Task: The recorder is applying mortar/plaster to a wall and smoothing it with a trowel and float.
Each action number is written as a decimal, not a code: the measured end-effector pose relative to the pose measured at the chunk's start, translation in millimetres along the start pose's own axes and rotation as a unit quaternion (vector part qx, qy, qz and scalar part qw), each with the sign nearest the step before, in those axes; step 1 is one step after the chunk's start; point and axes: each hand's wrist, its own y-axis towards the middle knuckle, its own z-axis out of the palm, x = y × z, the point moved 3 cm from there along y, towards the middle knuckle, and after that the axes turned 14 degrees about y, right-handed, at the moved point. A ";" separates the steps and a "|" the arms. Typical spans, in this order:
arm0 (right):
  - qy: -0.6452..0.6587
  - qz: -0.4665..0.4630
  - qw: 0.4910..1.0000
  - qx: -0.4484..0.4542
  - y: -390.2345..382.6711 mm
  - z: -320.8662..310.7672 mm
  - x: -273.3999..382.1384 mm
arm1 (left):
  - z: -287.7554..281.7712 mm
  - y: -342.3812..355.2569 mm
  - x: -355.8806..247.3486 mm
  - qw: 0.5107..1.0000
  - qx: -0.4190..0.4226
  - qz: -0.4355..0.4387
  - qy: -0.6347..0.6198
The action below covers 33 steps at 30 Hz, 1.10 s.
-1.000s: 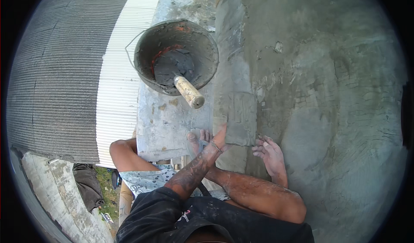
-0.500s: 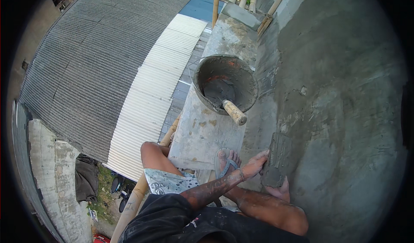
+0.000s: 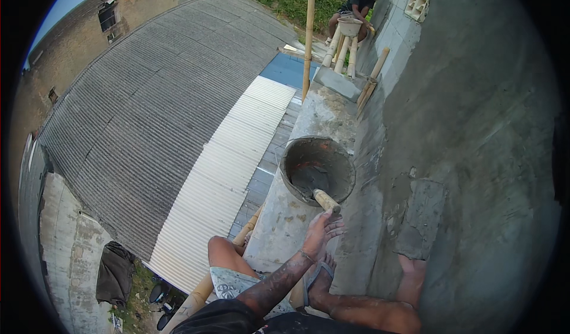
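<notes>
Mortar coats the bucket (image 3: pixel 291 168) on the plank ahead of me, and some wet mortar lies inside it. A trowel (image 3: pixel 327 200) leans in the bucket, its pale handle sticking out over the near rim. My left hand (image 3: pixel 324 232) is just below that handle with its fingers apart, holding nothing. At the wall on the right, my right hand (image 3: pixel 411 265) grips the lower end of a mortar-covered plastering float (image 3: pixel 424 209). The float hides most of the right fingers. Beside it is the grey plastered wall (image 3: pixel 481 156).
I sit on a narrow concrete-stained plank (image 3: pixel 323 117). A grey block (image 3: pixel 338 83) and wooden strips (image 3: pixel 372 82) lie farther along. An upright bamboo pole (image 3: pixel 309 31) stands left of them. Beyond, a co-worker (image 3: pixel 359 5) crouches by another bucket (image 3: pixel 350 26). Corrugated roofs (image 3: pixel 225 168) drop off left.
My left hand has left the float's edge and moved up and left to the trowel handle. The right hand still holds the float. The view has tilted up, bringing in the co-worker.
</notes>
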 end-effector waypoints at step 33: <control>-0.667 -0.303 0.681 -0.011 -24.0 -20.9 20.4 | -119.2 -113.5 28.0 0.693 -0.013 0.217 0.688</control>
